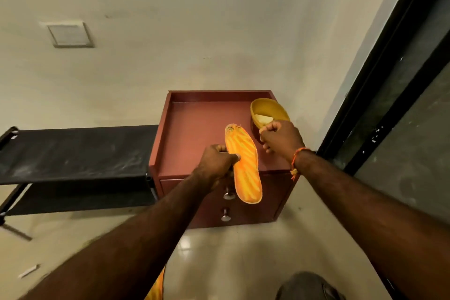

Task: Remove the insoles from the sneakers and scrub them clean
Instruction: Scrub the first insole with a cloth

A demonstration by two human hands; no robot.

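An orange striped insole (244,168) is held upright over the front edge of a red-brown cabinet (192,136). My left hand (216,162) grips its left edge near the middle, thumb on the striped face. My right hand (282,137) is curled into a fist just right of the insole's toe end, and nothing shows inside it. Directly behind that fist sits a yellow bowl (267,106) on the cabinet's back right corner, with a pale block (264,119) inside. No sneaker is in view.
The cabinet has a raised rim and two drawers with metal knobs (229,195). A black fabric rack (73,151) stands to its left against the wall. A dark door frame (389,68) runs along the right. Glossy tiled floor (219,263) lies below.
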